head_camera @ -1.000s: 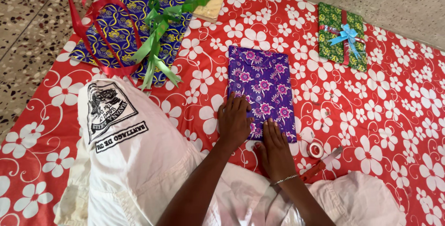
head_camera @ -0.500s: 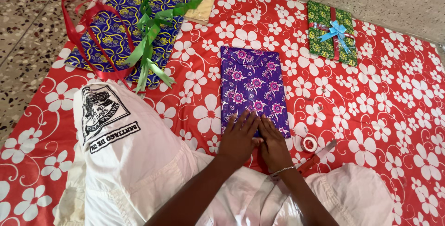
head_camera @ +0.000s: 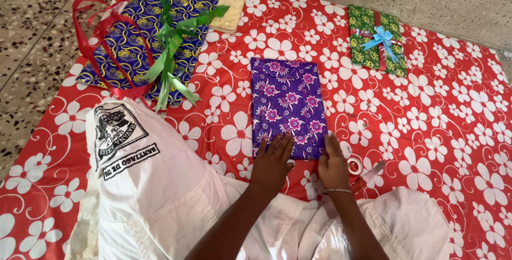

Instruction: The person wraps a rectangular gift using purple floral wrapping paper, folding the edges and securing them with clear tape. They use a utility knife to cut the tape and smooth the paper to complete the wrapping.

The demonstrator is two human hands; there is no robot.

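The flat rectangular parcel in purple paper with pink flowers (head_camera: 288,107) lies in the middle of the red cloth printed with white flowers (head_camera: 437,132), its near edge right in front of the person. The paper looks folded fully round it, smooth on top, no bare contents showing. No ribbon on it, though, so by my reading the wrap is on and the trimming is left.

The left hand (head_camera: 272,163) lies flat, fingers together and stretched, tips pressing the parcel's near left corner. The right hand (head_camera: 333,163) is flat too, fingers straight, at the near right corner, holding nothing; a thin bracelet sits on its wrist. Whether the near flap is taped down, I cannot tell: the hands cover that edge.

Just beside the right hand, a small roll of clear tape (head_camera: 355,166), and by it what looks like red-handled scissors (head_camera: 368,177), partly hidden.

Further off, far right, a green patterned parcel tied with red ribbon and a light blue bow (head_camera: 376,39), finished by the look of it. Far left, a sheet of blue and yellow wrapping paper (head_camera: 152,22) with loose green ribbon (head_camera: 173,44) and red ribbon (head_camera: 98,36) on it, and a tan book (head_camera: 230,1) at its edge.
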